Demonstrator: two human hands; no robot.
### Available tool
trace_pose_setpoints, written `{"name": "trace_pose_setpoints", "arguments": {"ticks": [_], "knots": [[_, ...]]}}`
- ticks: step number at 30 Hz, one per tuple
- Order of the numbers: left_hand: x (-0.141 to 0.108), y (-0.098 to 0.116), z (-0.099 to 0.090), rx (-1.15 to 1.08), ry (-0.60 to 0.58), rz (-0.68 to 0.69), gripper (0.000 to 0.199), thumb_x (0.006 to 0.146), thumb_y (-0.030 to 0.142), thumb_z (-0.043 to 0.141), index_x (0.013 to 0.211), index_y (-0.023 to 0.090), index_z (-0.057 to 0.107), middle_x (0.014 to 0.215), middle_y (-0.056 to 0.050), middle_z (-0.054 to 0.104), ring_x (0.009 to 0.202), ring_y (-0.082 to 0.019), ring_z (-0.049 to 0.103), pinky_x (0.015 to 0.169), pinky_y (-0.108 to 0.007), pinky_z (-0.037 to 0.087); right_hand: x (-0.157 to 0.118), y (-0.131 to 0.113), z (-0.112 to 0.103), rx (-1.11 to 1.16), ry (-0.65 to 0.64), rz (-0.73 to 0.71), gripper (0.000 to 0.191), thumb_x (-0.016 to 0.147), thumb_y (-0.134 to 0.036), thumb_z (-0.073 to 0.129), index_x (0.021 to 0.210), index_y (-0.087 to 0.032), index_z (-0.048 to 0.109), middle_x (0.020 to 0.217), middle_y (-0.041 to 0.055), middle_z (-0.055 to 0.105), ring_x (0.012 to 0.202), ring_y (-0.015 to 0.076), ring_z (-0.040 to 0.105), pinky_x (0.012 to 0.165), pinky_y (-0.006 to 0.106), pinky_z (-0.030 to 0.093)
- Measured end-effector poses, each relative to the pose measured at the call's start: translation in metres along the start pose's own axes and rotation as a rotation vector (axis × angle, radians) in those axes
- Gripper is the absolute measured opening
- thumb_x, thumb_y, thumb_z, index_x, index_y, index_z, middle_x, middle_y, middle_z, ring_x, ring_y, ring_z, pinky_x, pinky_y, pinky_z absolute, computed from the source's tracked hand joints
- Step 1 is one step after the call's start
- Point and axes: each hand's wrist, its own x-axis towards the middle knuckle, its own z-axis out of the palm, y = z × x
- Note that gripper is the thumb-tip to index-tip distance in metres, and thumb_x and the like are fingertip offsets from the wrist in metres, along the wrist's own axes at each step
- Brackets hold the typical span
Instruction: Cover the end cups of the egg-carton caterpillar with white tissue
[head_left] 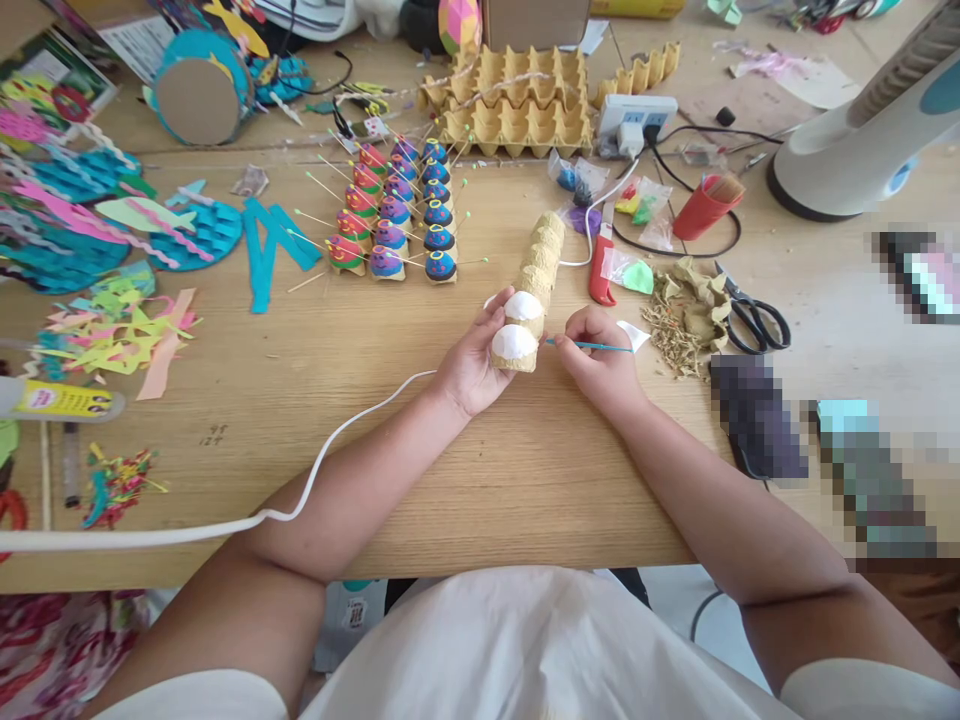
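Note:
A strip of egg carton cups [541, 262] points away from me over the table's middle, its two nearest cups capped in smooth white [514, 342]. My left hand [474, 362] is wrapped round the near end of the strip from the left and below. Pinched in my right hand [602, 362] is a thin blue stick [604, 347], its tip close to the right side of the near white cup. Just behind my right hand lies a small white piece [634, 336].
Three painted carton strips [394, 222] with pins stand behind left. Egg trays [517, 105] and a power strip [637, 112] sit at the back. Scissors [754, 315], a red cutter [601, 265] and carton scraps [686, 310] lie right. A white cable [322, 455] crosses left.

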Motion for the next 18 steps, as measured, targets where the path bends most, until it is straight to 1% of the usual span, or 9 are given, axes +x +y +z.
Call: {"name": "trace_pose_setpoints", "arguments": {"ticks": [5,10,12,15,18], "knots": [[0.0007,-0.001,-0.0013,-0.002,0.0,-0.006,0.03,0.107,0.014,0.053,0.125,0.029,0.074,0.106,0.004,0.08,0.093,-0.01,0.078,0.108,-0.034,0.062,-0.0007,-0.0023,0.0,-0.01,0.016,-0.006,0.022,0.082,-0.022,0.069,0.07,-0.025,0.052,0.07,-0.0031,0.051,0.067,0.0153,0.046,0.069,0.035,0.038],[0.002,-0.0017,-0.004,-0.027,-0.028,0.0,0.026,0.108,0.013,0.053,0.114,0.027,0.075,0.106,0.006,0.08,0.094,-0.01,0.078,0.109,-0.035,0.063,-0.0003,0.0011,0.0005,0.026,0.058,-0.024,0.021,0.084,-0.022,0.068,0.072,-0.025,0.052,0.072,-0.0022,0.053,0.071,0.0167,0.049,0.072,0.036,0.04],[0.0027,-0.0018,-0.0053,-0.023,-0.022,0.0,0.029,0.108,0.014,0.054,0.121,0.029,0.076,0.11,0.005,0.08,0.097,-0.01,0.078,0.109,-0.034,0.062,0.0002,0.0034,0.0008,0.031,0.056,-0.044,0.019,0.084,-0.022,0.068,0.073,-0.025,0.053,0.075,-0.0012,0.055,0.073,0.0174,0.051,0.073,0.037,0.041],[0.0033,-0.0017,-0.0062,-0.012,-0.009,-0.011,0.039,0.108,0.016,0.055,0.137,0.035,0.072,0.118,0.004,0.08,0.101,-0.012,0.078,0.106,-0.033,0.062,0.0003,0.0041,0.0005,0.001,0.032,-0.079,0.019,0.085,-0.022,0.068,0.074,-0.025,0.054,0.076,-0.0002,0.057,0.074,0.0181,0.052,0.074,0.038,0.042],[0.0031,-0.0014,-0.0055,-0.008,-0.006,-0.024,0.046,0.109,0.016,0.054,0.146,0.039,0.066,0.118,0.005,0.08,0.098,-0.011,0.079,0.104,-0.032,0.062,-0.0006,0.0009,-0.0002,-0.028,0.001,-0.112,0.022,0.085,-0.021,0.07,0.072,-0.025,0.053,0.077,-0.0001,0.058,0.075,0.0181,0.052,0.074,0.038,0.042]]}}
